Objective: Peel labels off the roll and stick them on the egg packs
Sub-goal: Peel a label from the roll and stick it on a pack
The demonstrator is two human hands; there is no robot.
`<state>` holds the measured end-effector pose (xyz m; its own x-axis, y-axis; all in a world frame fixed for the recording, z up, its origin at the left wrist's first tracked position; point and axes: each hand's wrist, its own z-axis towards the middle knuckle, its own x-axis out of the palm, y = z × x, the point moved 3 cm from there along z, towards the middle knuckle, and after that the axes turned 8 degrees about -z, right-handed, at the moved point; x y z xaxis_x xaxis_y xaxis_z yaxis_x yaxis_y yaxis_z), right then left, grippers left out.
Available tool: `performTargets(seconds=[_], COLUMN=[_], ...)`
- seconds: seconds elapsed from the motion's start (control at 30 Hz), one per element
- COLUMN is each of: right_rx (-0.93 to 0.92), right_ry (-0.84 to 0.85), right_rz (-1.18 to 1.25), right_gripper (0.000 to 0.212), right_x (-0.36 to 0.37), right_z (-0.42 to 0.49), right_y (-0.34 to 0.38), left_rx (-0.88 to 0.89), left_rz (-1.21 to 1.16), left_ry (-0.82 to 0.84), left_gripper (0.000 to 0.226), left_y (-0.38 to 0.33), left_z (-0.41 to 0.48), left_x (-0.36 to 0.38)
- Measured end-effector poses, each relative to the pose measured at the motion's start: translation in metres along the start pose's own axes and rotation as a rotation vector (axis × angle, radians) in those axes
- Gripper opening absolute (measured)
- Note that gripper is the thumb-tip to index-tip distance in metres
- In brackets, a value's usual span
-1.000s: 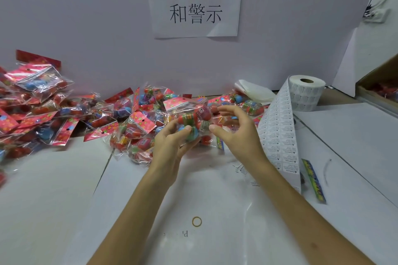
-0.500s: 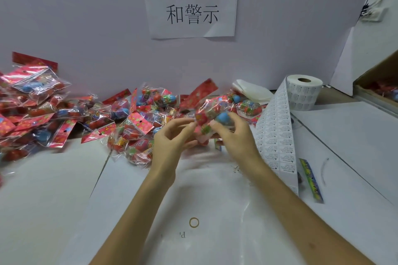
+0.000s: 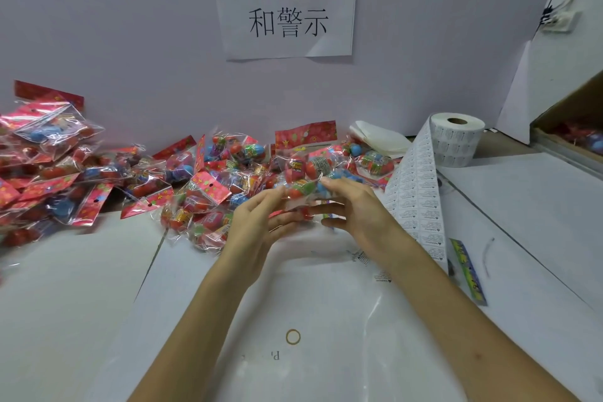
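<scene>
The left grip (image 3: 257,225) and the right grip (image 3: 357,206) both hold one egg pack (image 3: 305,188) between them, over the middle of the bench (image 3: 522,206). More egg packs (image 3: 195,179) lie in a heap along the back edge. The label roll (image 3: 456,140) stands at the back right, and its strip (image 3: 421,192) runs down beside the right grip.

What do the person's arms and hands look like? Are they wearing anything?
Both arms are bare as far as the picture shows: the left forearm and right forearm have no sleeves. The left hand and right hand wear no gloves, and I can see no rings, watch or bracelet.
</scene>
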<state>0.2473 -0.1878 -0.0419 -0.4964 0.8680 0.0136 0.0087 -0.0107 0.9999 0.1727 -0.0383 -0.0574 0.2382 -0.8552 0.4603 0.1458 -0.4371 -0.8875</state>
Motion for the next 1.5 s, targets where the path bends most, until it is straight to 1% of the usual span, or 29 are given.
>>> performTargets(seconds=[0.07, 0.1, 0.17, 0.2, 0.23, 0.33, 0.37, 0.4, 0.47, 0.53, 0.6, 0.63, 0.67, 0.7, 0.73, 0.8, 0.87, 0.9, 0.93, 1.03, 1.07, 1.13, 1.23, 1.33, 1.4, 1.5], right_rx=[0.008, 0.006, -0.031, -0.079, -0.155, -0.400, -0.423, -0.399, -0.251, -0.117, 0.000, 0.056, 0.096, 0.114, 0.118, 0.122, 0.126, 0.127, 0.129, 0.143, 0.138, 0.137, 0.121, 0.109, 0.116, 0.111], right_ry=[0.015, 0.023, -0.017, -0.098, -0.220, -0.673, -0.790, -0.882, -0.972, -0.931, -0.839, -0.795, -0.741, -0.693, -0.660, -0.624, -0.603, -0.582, -0.543, -0.349, -0.287, -0.181, -0.013, 0.138, 0.218, 0.257], right_rz=[-0.049, -0.079, -0.158, -0.232, -0.345, -0.743, -0.814, -0.841, -0.841, -0.770, -0.570, -0.459, -0.374, -0.342, -0.362, -0.456, -0.433, -0.396, -0.365, -0.322, -0.307, -0.315, -0.347, -0.328, -0.322, -0.314], right_gripper=[0.022, 0.022, 0.011, 0.006, 0.012, 0.034, 0.039, 0.045, 0.061, 0.078, 0.089, 0.085, 0.076, 0.069, 0.069, 0.078, 0.086, 0.081, 0.071, 0.022, 0.013, 0.011, 0.017, 0.020, 0.022, 0.026], right_x=[-0.002, -0.002, -0.001, -0.003, -0.008, -0.035, -0.047, -0.060, -0.084, -0.100, -0.110, -0.112, -0.113, -0.112, -0.110, -0.103, -0.092, -0.088, -0.082, -0.068, -0.064, -0.058, -0.050, -0.044, -0.041, -0.036], right_z=[0.000, 0.001, 0.001, 0.002, 0.002, -0.003, -0.006, -0.006, -0.005, -0.001, 0.002, 0.003, 0.005, 0.006, 0.008, 0.011, 0.013, 0.014, 0.015, 0.015, 0.015, 0.014, 0.010, 0.005, 0.003, 0.001], right_y=[-0.001, -0.002, -0.002, -0.001, 0.000, 0.015, 0.019, 0.021, 0.020, 0.013, 0.006, 0.004, 0.001, -0.002, -0.004, -0.006, -0.006, -0.008, -0.010, -0.012, -0.013, -0.012, -0.008, -0.005, -0.004, -0.003], left_rx=[0.010, 0.022, 0.051, 0.068, 0.091, 0.166, 0.187, 0.207, 0.237, 0.265, 0.304, 0.331, 0.364, 0.405, 0.449, 0.537, 0.590, 0.604, 0.620, 0.696, 0.718, 0.698, 0.577, 0.547, 0.557, 0.547], left_rz=[0.031, 0.059, 0.083, 0.084, 0.090, 0.132, 0.145, 0.157, 0.207, 0.312, 0.417, 0.454, 0.482, 0.498, 0.501, 0.484, 0.481, 0.509, 0.561, 0.806, 0.918, 1.110, 1.218, 1.219, 1.211, 1.222], left_ry=[-0.018, -0.041, -0.095, -0.129, -0.168, -0.267, -0.293, -0.321, -0.379, -0.429, -0.486, -0.509, -0.524, -0.529, -0.525, -0.479, -0.373, -0.303, -0.225, 0.033, 0.117, 0.231, 0.282, 0.277, 0.248, 0.171], left_gripper=[0.036, 0.036, 0.027, 0.022, 0.018, 0.016, 0.016, 0.016, 0.012, 0.005, 0.022, 0.028, 0.032, 0.034, 0.033, 0.029, 0.025, 0.021, 0.018, 0.009, 0.006, 0.018, 0.034, 0.044, 0.044, 0.039], left_y=[0.000, 0.000, 0.001, 0.001, 0.001, -0.002, -0.002, -0.003, -0.002, -0.002, -0.001, -0.002, -0.004, -0.006, -0.009, -0.012, -0.014, -0.013, -0.011, -0.003, 0.001, 0.011, 0.020, 0.022, 0.020, 0.020], left_z=[0.000, 0.000, 0.001, 0.001, 0.001, 0.004, 0.005, 0.005, 0.006, 0.007, 0.007, 0.007, 0.005, 0.003, 0.001, -0.003, -0.005, -0.006, -0.007, -0.013, -0.015, -0.016, -0.015, -0.012, -0.011, -0.011], left_x=[0.000, -0.001, -0.005, -0.007, -0.009, -0.019, -0.021, -0.024, -0.027, -0.030, -0.033, -0.034, -0.033, -0.031, -0.028, -0.019, -0.008, -0.002, 0.005, 0.022, 0.026, 0.029, 0.030, 0.028, 0.026, 0.024])
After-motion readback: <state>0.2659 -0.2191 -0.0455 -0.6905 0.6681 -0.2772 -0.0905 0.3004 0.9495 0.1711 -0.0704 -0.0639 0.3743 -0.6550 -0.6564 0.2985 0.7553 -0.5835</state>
